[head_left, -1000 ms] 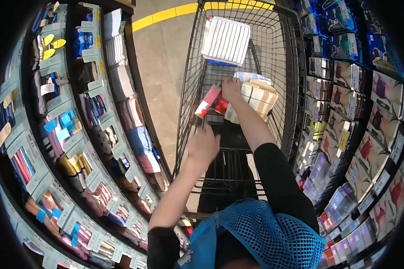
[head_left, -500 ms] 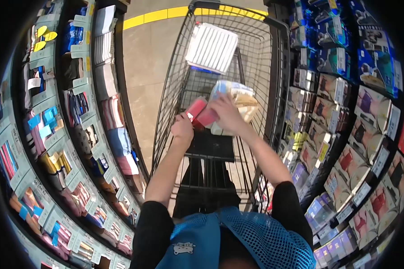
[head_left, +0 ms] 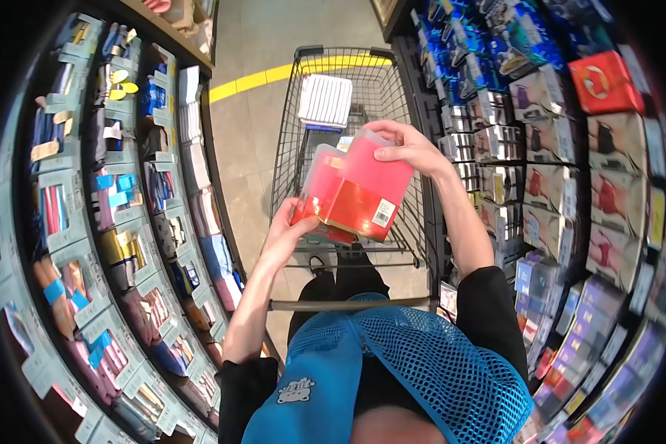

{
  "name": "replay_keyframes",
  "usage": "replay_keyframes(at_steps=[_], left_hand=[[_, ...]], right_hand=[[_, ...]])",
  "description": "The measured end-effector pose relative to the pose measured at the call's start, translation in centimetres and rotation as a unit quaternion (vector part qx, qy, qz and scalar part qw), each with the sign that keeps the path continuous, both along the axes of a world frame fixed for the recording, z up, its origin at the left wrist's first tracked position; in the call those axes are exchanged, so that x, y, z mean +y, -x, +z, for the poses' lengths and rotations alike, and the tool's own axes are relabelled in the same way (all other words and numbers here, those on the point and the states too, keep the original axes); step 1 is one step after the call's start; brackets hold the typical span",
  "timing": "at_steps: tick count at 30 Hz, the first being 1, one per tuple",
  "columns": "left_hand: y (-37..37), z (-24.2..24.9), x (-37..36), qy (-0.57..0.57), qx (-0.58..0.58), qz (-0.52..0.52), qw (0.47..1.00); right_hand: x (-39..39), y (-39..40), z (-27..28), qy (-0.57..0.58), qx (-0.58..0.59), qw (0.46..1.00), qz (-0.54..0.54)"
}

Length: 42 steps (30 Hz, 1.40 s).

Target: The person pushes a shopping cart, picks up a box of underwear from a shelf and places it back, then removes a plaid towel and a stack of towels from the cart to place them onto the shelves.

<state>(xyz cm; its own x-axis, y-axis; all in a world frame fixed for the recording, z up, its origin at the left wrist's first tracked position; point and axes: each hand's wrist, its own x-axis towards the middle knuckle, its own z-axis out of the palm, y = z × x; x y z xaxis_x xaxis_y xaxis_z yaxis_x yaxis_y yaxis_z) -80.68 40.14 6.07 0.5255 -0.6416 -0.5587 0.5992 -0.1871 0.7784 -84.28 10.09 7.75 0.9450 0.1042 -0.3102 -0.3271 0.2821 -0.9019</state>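
Note:
Two red and pink packages with clear plastic edges are held up over the near end of the shopping cart (head_left: 411,140). My left hand (head_left: 283,235) grips the lower left edge of the left package (head_left: 324,181). With thumb and fingers, my right hand (head_left: 413,148) pinches the top of the right package (head_left: 377,177), which has a white barcode label at its lower right. The packages overlap and hide part of the cart's inside. A white striped pack (head_left: 325,101) lies farther forward in the cart.
Shelves of packed socks and cloth goods (head_left: 129,248) run along the left. On the right, racks hold boxed underwear (head_left: 544,177), blue packs (head_left: 496,37) and a red box (head_left: 605,81). A yellow line (head_left: 251,81) crosses the floor ahead.
The red packages have come up out of the cart, closer to me, and now show their broad faces. My right hand has moved up and right. The view has shifted, showing more floor ahead.

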Motion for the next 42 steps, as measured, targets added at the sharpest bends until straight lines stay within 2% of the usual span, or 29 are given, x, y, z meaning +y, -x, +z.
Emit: replay_keyframes(at_steps=[1,3,5,7,8,9,11,12,13,14,15,17,19,21,23,25,27,28,29,30,31,33,34,35,36,38,39,41,42], left_hand=[[1.1,1.4,0.9,0.011,-0.013,-0.003,1.000],[3.8,4.0,2.6,0.083,0.068,0.084,0.991],[6.7,7.0,4.2,0.153,0.083,0.084,0.981],[9.3,7.9,6.1,0.217,0.053,0.108,0.969],[11.3,8.2,6.9,0.249,0.047,0.119,0.960],[13.2,8.9,7.5,0.251,0.061,0.114,0.959],[16.6,10.1,9.3,0.277,-0.004,0.082,0.957],[18.1,9.7,10.1,0.246,-0.065,0.071,0.965],[19.3,9.3,10.6,0.253,-0.063,0.069,0.963],[20.6,9.1,11.2,0.250,-0.086,0.054,0.963],[21.7,9.2,11.9,0.245,-0.110,0.037,0.962],[23.0,10.1,12.5,0.264,-0.056,0.039,0.962],[23.7,11.4,13.4,0.301,0.027,0.045,0.952],[24.6,12.1,13.6,0.293,-0.037,0.030,0.955],[26.3,12.8,13.4,0.281,-0.186,0.037,0.941],[28.9,14.0,12.1,0.296,-0.227,0.039,0.927],[32.0,14.8,10.4,0.260,-0.361,0.082,0.892],[33.8,15.2,9.4,0.310,-0.321,0.100,0.889],[35.0,15.0,8.7,0.316,-0.318,0.081,0.890],[36.1,14.5,8.4,0.287,-0.364,0.055,0.884],[37.5,14.4,8.0,0.260,-0.410,0.032,0.874],[40.3,14.5,7.6,0.289,-0.319,0.053,0.901],[41.3,13.9,7.7,0.306,-0.291,0.041,0.906],[42.3,13.4,7.8,0.320,-0.262,0.033,0.910],[43.5,13.2,8.0,0.316,-0.259,0.030,0.912],[45.9,12.7,8.9,0.349,-0.030,-0.004,0.937],[47.0,12.3,9.3,0.341,-0.025,-0.005,0.940],[49.0,11.6,9.4,0.307,0.070,-0.066,0.947],[50.2,11.9,9.3,0.288,0.065,-0.075,0.952]], right_hand=[[1.2,0.9,1.9,0.011,-0.013,1.000,-0.003],[3.9,3.0,5.8,0.143,-0.058,0.983,-0.095],[6.6,5.8,9.0,0.170,-0.085,0.975,-0.112],[9.3,9.2,10.6,0.163,-0.289,0.916,-0.225],[11.0,11.5,10.9,0.030,-0.305,0.902,-0.304],[13.6,14.5,12.1,-0.024,-0.244,0.893,-0.378],[18.2,21.1,12.3,-0.172,-0.173,0.893,-0.377],[20.8,23.6,12.1,-0.165,-0.103,0.898,-0.394],[22.9,25.5,11.6,-0.159,-0.035,0.899,-0.407],[24.2,27.5,11.4,-0.210,-0.014,0.888,-0.410],[24.9,29.2,10.7,-0.209,-0.015,0.884,-0.418],[24.8,31.9,9.4,-0.280,-0.048,0.858,-0.427],[24.3,34.5,9.3,-0.273,-0.079,0.828,-0.482],[23.6,36.8,10.7,-0.212,-0.140,0.804,-0.537],[24.3,39.6,14.3,-0.280,-0.187,0.782,-0.524],[24.4,42.2,16.4,-0.288,-0.221,0.787,-0.498],[25.7,43.2,18.5,-0.126,-0.237,0.767,-0.583],[26.6,44.0,18.6,-0.008,-0.219,0.749,-0.626],[27.8,45.0,19.0,0.177,-0.235,0.724,-0.624],[28.8,46.0,19.5,0.336,-0.214,0.712,-0.579],[30.2,47.1,20.1,0.360,-0.206,0.729,-0.545],[30.9,48.6,19.8,0.595,-0.213,0.622,-0.463],[31.9,49.9,20.0,0.656,-0.181,0.615,-0.398],[33.0,51.2,20.4,0.710,-0.149,0.606,-0.327],[33.3,52.6,20.8,0.708,-0.144,0.608,-0.328],[33.8,55.7,21.0,0.716,-0.106,0.634,-0.271],[32.6,57.6,19.4,0.718,-0.127,0.631,-0.265],[32.0,60.4,19.5,0.657,-0.021,0.659,-0.364],[31.8,61.7,19.3,0.660,0.024,0.641,-0.391]])
